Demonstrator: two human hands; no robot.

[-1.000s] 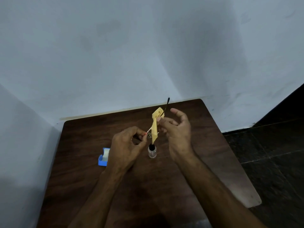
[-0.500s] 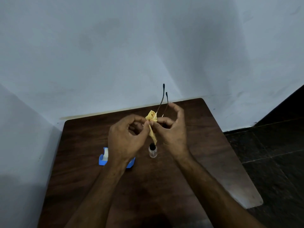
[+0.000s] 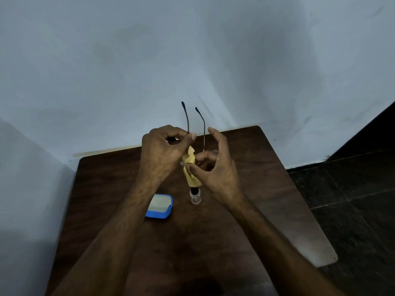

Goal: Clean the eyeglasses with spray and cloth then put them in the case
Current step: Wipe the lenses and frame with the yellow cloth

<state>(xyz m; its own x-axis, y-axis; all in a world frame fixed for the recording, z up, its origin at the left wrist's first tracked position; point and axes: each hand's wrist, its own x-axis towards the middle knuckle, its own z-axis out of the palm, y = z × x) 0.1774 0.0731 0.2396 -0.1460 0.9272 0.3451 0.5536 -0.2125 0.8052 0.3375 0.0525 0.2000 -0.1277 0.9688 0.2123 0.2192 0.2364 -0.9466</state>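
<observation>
Mid-frame above the tabletop, the left hand pinched the eyeglasses while the right hand pinched the cloth against them; wiping looked underway, and the glasses were not yet in the blue case lower left.

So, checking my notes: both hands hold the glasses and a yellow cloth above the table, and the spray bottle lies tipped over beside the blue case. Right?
One slip: the head view shows the spray bottle standing upright beside the blue case, not tipped over. The rest stands.

case on table, left of spray bottle | eyeglasses, cloth above bottle
</observation>
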